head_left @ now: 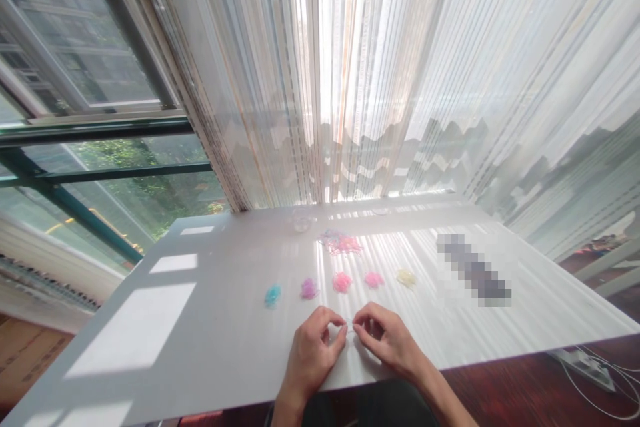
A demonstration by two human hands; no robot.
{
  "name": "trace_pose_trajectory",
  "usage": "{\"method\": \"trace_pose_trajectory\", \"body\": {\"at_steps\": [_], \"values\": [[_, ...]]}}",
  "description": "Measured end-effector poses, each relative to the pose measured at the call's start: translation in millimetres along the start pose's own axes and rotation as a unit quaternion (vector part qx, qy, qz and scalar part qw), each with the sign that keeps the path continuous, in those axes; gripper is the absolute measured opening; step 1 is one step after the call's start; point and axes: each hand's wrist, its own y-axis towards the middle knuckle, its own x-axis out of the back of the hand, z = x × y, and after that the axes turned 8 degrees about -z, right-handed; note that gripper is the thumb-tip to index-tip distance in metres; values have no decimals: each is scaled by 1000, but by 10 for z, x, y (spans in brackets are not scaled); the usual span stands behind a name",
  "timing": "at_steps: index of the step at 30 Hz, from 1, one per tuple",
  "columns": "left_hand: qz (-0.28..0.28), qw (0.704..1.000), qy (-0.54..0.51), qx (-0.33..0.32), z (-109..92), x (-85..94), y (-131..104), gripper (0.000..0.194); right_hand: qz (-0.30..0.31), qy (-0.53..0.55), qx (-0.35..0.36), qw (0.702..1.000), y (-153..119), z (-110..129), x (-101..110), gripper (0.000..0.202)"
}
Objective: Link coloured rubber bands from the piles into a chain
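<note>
Near the table's front edge, my left hand (314, 345) and my right hand (386, 337) face each other with thumb and forefinger pinched. A tiny pale loop, apparently a small rubber band (349, 328), spans the narrow gap between their fingertips. Just beyond the hands runs a row of small heaps of what look like rubber bands: teal (273, 295), purple (309, 288), coral pink (342, 281), light pink (373, 279) and pale yellow (406, 277). Behind them spreads a looser mixed pile (341, 242), mostly pink with some bluish strands.
A clear plastic container (303, 219) stands at the back of the white table (225, 320). A blurred-out dark object (475, 267) lies on the right. Striped curtains (345, 80) hang behind, and a window is at left. A power strip with cables (587, 368) is on the floor.
</note>
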Motion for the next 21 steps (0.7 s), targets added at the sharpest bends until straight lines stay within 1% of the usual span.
{"method": "trace_pose_trajectory", "body": {"at_steps": [6, 12, 14, 16, 18, 19, 21], "values": [[2, 1000, 6, -10, -7, 13, 1, 12, -12, 5, -9, 1000, -4, 11, -6, 17], [-7, 1000, -3, -13, -48, 9, 0, 13, -4, 11, -4, 1000, 1, 16, 9, 16], [-17, 1000, -6, -19, -67, -4, -8, 14, -3, 13, -2, 1000, 4, 30, 18, 17], [-46, 999, -8, -24, -69, 18, -19, 16, -7, 11, -1, 1000, 7, 46, 28, 18], [-94, 995, 2, -25, -37, 118, -23, 20, -16, 6, -1, 1000, 8, 58, 37, 20], [-118, 993, 19, -21, -4, 203, -20, 22, -21, 5, -3, 1000, 8, 61, 41, 21], [-159, 985, 72, -16, 94, 431, 5, 25, -29, 4, -7, 1000, 8, 63, 47, 24]]}}
